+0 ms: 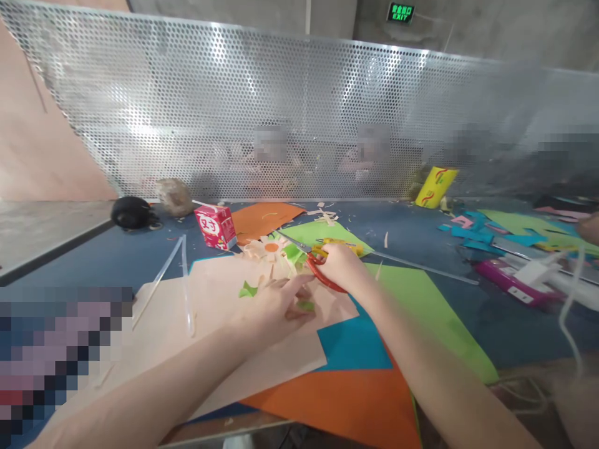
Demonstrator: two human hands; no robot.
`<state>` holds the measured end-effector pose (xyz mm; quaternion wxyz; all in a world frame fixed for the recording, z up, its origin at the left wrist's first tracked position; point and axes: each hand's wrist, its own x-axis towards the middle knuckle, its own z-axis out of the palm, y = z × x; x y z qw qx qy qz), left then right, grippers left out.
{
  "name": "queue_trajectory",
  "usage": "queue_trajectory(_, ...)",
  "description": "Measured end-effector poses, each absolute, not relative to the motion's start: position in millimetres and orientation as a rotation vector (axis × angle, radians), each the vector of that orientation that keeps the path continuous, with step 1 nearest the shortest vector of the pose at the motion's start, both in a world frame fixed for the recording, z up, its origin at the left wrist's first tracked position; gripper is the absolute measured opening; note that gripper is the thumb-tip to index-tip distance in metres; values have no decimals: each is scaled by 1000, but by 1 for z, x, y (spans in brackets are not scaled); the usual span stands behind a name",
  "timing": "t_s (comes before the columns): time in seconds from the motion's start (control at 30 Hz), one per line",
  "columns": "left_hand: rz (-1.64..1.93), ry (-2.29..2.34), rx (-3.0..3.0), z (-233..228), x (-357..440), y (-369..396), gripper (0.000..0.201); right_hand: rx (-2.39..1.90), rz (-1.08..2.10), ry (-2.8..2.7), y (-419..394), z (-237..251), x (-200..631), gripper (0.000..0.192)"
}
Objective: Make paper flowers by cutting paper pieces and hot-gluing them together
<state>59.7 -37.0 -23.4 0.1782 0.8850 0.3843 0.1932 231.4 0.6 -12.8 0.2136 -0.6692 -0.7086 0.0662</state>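
My right hand (339, 265) grips red-and-yellow-handled scissors (314, 255), their blades pointing left toward a paper flower with an orange centre (270, 248). My left hand (276, 305) lies on the pale peach sheet (219, 324), fingers pinching a small green paper scrap (306, 305). Another green scrap (247, 290) lies just left of that hand. Green bits (294, 252) sit beside the scissor blades.
Orange (346, 399), teal (350, 346) and green (421, 305) sheets overlap under my arms. A red drink carton (216, 227), black object (132, 212), clear straws (185, 280), yellow pack (436, 186), pink tool (510, 284) and paper offcuts (477, 227) lie around. A perforated metal screen (299, 112) stands behind.
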Motion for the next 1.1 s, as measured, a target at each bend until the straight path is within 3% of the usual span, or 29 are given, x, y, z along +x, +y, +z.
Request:
queue_trajectory(0.17,578,1143,2395,-29,57,-30,55,-1864,207,-1932,1,-9,235,29)
queue_trajectory(0.6,646,1170,2481,-33,62,-25,49,-1824,263,-1889,0,-7,238,26)
queue_trajectory(0.8,637,1117,2297,-33,62,-27,61,-1812,257,-1868,1,-9,240,30)
queue_trajectory(1.1,606,1092,2642,-35,63,-24,46,-1855,214,-1855,0,-11,237,25)
